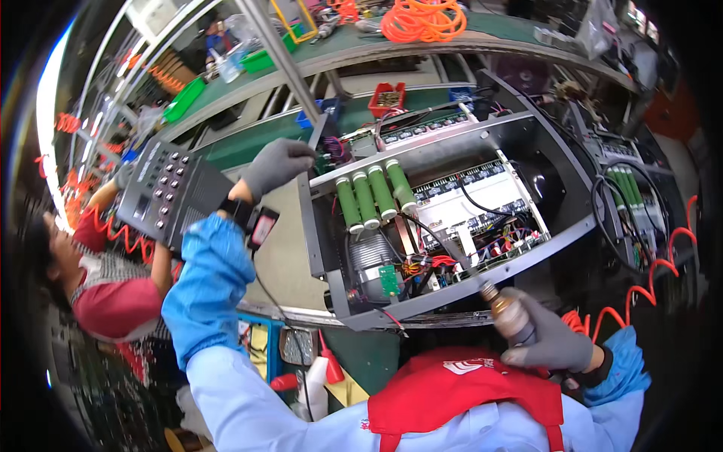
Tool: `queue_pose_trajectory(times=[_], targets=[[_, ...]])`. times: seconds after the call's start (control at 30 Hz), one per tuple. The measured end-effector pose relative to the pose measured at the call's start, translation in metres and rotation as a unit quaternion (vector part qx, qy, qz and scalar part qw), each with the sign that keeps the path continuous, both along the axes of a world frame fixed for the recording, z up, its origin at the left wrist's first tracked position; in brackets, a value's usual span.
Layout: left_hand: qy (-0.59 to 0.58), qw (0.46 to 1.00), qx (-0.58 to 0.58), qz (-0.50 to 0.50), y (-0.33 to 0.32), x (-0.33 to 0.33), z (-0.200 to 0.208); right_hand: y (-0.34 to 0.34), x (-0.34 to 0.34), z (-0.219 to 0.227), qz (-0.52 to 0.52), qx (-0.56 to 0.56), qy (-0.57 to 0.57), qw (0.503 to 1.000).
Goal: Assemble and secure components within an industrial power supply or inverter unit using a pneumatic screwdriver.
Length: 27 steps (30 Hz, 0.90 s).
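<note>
My right hand (548, 339), in a grey glove, is wrapped round a power screwdriver (510, 313) with a brass-coloured collar. Its long thin shaft points up and left over the front edge of an open metal chassis (444, 297). Inside the chassis are several green cylindrical resistors (382, 192), a silver motor-like part (370, 260), white-mounted circuit boards (459, 215) and coloured wires. At the chassis's left corner is my gloved left hand (275, 167), fingers drawn together and pointing right; whatever they may pinch is too small to make out.
At left, a co-worker (113, 290) handles a grey panel with buttons (162, 188). An orange coiled hose (640, 294) runs at right, near another open chassis (625, 181). A red bin of small parts (387, 98) sits behind; bottles (320, 377) and a blue tray (260, 346) stand nearer.
</note>
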State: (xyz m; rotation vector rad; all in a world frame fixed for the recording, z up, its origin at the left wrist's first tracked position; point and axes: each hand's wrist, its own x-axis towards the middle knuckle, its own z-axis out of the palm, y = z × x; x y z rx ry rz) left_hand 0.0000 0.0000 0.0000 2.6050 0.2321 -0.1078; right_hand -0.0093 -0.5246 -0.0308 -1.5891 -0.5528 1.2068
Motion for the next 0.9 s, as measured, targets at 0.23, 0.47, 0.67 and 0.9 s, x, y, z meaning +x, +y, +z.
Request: queue_pose_trajectory(times=[0.23, 0.47, 0.67, 0.9], targets=[[0.172, 0.958, -0.116, -0.195, 0.029, 0.110, -0.058, 0.056, -0.061, 0.017, -0.007, -0.209, -0.079, 0.975], [0.190, 0.891, -0.212, -0.354, 0.031, 0.130, -0.085, 0.078, -0.087, 0.020, -0.032, -0.250, -0.129, 0.959], [0.199, 0.904, -0.236, -0.297, 0.025, 0.122, -0.085, 0.097, -0.096, 0.027, -0.045, -0.266, -0.124, 0.955], [0.153, 0.903, -0.214, -0.338, 0.030, 0.124, -0.092, 0.111, -0.102, 0.038, -0.041, -0.304, -0.093, 0.947]])
